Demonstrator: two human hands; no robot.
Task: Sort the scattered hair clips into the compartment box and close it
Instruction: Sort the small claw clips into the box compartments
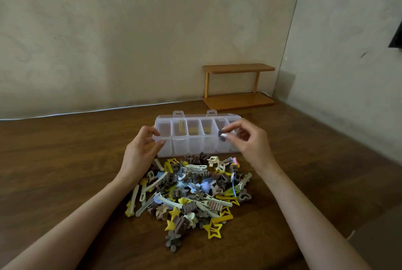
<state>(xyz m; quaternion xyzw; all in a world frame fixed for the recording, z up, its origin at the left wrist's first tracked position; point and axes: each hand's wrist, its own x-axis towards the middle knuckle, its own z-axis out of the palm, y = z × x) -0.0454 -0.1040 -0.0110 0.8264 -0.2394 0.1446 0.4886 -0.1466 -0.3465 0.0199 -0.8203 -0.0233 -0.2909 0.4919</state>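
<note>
Pinching small brown clip [221, 135], right hand [250, 142] hovers over open box [195, 146], right end. Left hand [139, 150] curled at left corner, grip unclear. Few clips sorted; big pile [191, 191] waits on surface [65, 161].

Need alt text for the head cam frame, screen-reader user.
A person's right hand pinches a small brown hair clip above an open clear compartment box, while the left hand holds the box's left end. A mixed pile of hair clips lies on the wooden table between the box and the person.
</note>
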